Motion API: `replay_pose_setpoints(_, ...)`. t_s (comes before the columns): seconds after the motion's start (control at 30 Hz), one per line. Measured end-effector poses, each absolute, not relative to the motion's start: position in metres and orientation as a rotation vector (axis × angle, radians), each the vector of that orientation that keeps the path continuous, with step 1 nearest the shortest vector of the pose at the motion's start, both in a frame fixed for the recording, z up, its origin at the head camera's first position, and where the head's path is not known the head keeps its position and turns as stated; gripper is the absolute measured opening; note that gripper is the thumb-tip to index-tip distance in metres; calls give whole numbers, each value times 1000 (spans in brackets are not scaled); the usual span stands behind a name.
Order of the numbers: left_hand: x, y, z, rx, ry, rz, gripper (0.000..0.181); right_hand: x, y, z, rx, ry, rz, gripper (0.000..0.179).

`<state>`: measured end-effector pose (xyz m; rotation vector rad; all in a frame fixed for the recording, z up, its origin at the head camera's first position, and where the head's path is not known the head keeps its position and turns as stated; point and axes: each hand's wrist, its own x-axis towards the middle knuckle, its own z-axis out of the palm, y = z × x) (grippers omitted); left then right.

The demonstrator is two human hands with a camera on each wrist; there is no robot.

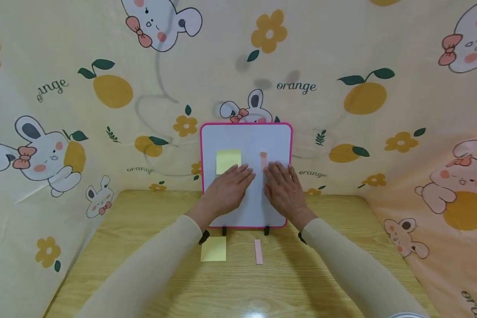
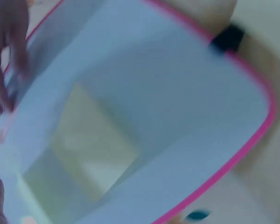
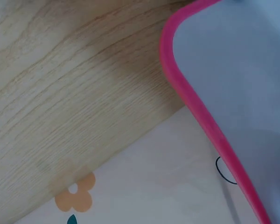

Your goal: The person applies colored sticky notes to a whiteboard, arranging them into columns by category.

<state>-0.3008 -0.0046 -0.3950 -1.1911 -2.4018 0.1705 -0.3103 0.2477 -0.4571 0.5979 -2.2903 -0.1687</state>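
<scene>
A small whiteboard (image 1: pixel 250 137) with a pink frame stands upright on black feet. My left hand (image 1: pixel 229 187) lies over its left half with straight fingers, overlapping the lower right corner of a yellow sticky note (image 1: pixel 227 160). Pale and blurred, a yellow note (image 2: pixel 100 151) also shows in the left wrist view, beside a darker greenish patch. Over the right half, my right hand (image 1: pixel 284 187) has its fingers straight and close together. Its fingertips are right at a narrow pink sticky strip (image 1: pixel 263 159), whose lower end they cover. The right wrist view shows neither hand.
On the wooden table (image 1: pixel 163 282), before the board, lie another yellow sticky note (image 1: pixel 213 249) and a pink strip (image 1: pixel 259 251). A patterned cloth (image 1: pixel 230 62) hangs behind and at both sides. A round pale rim (image 1: pixel 407 315) peeks in at bottom right.
</scene>
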Motion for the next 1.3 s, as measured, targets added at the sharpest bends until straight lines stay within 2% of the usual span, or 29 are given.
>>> replay_pose_setpoints(0.17,-323,0,-373,-1203,-2459,388,57,-305,243,-464,570,-2394,-174,64)
replay_pose_setpoints(0.47,-338,10,-369,-1220,-2526,537,66,-299,237,-474,526,-2443,-222,78)
replay_pose_setpoints(0.93,-348,20,-367,-1225,-2479,701,70,-302,240,-475,523,-2417,-181,73)
replay_pose_setpoints(1.3,-358,24,-349,-1171,-2465,730,71,-302,246,-470,509,-2419,-209,76)
